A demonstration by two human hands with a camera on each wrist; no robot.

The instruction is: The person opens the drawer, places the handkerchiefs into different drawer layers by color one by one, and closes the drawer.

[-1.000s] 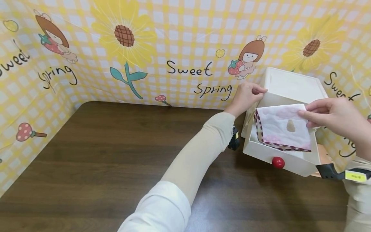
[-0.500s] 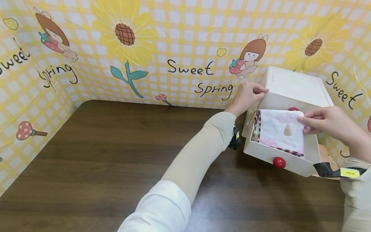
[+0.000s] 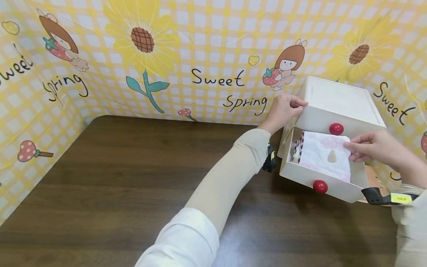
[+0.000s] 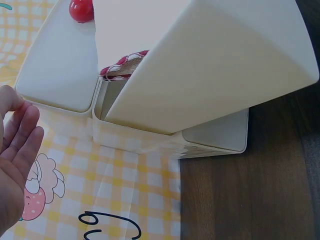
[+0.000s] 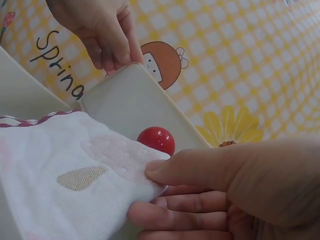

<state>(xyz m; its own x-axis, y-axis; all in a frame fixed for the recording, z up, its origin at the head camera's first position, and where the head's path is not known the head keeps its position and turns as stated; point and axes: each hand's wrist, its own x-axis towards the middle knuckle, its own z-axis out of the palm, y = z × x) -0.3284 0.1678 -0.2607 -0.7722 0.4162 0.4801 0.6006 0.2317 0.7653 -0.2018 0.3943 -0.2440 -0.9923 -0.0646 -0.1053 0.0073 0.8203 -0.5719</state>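
A small folded towel (image 3: 321, 148), white with pink patches and a maroon-and-white checked edge, lies slanting inside the pulled-out drawer (image 3: 300, 173) of a white drawer cabinet (image 3: 343, 100). My right hand (image 3: 383, 150) pinches the towel's right edge between thumb and fingers, over the drawer. In the right wrist view the thumb lies on top of the towel (image 5: 115, 170). At the cabinet's top left front corner, my left hand (image 3: 283, 111) pinches the corner with its fingertips. Part of the towel is hidden behind the drawer wall in the left wrist view.
Round red knobs stick out from the pulled-out drawer (image 3: 320, 186) and the closed drawer above it (image 3: 336, 129). A flat orange thing (image 3: 374, 178) shows beside the cabinet. The brown wooden table (image 3: 150, 185) meets a yellow checked cloth backdrop (image 3: 213, 48) behind.
The right hand has brought the towel down and toward me, deeper into the drawer. The upper red knob, hidden earlier, now shows. The left hand has stayed at the cabinet corner.
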